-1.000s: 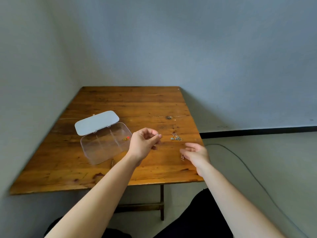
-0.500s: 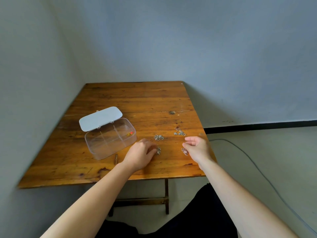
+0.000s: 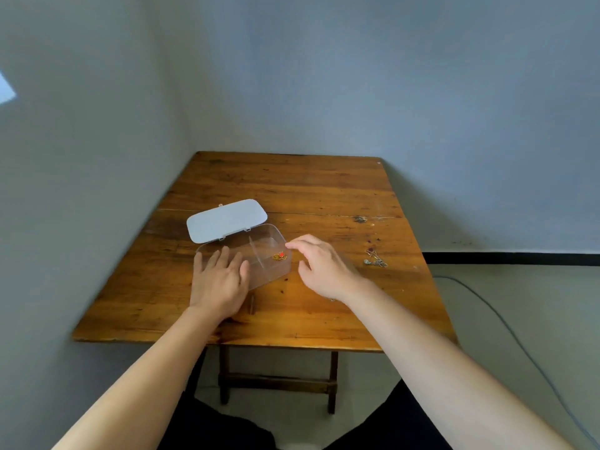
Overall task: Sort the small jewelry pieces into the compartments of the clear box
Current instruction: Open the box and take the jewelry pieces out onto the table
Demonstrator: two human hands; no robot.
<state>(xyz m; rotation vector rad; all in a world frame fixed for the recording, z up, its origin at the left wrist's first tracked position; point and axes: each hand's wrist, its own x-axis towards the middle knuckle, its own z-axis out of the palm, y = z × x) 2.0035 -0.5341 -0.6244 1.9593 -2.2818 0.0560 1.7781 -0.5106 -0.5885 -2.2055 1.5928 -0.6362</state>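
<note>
1. The table (image 3: 292, 190) filled mid-frame, set into the wall corner. The clear box (image 3: 259, 271) sat left of centre with its lid (image 3: 226, 219) flipped open behind it, toward the upper left.
2. The left hand (image 3: 219, 280) lay flat, palm down, fingers spread over the box's near-left part. I couldn't tell whether anything was under the palm.
3. The right hand (image 3: 324, 267) hovered just beside the box's right edge, loosely curled, with its index fingertip (image 3: 289, 245) at the rim. I couldn't tell whether it pinched a piece: too small to see.
4. The gold-and-red piece (image 3: 279, 255) already sat in the right-hand compartment. A silver cluster (image 3: 375, 259) lay unsorted on the table at mid-right, well apart from the box.
5. Step, as I judged it: delivering pieces into the box, early in the sort. The next move called for releasing over the correct compartment, clear of the divider (image 3: 256, 254), then reaching right for the silver cluster. The pieces are tiny and probably tangle, so it needs a fine pinch.
6. Against half a second earlier: both hands had shifted left, from the loose pieces on the table to the box. The other silver bits near centre were no longer visible, either picked up or hidden by the right hand.
</note>
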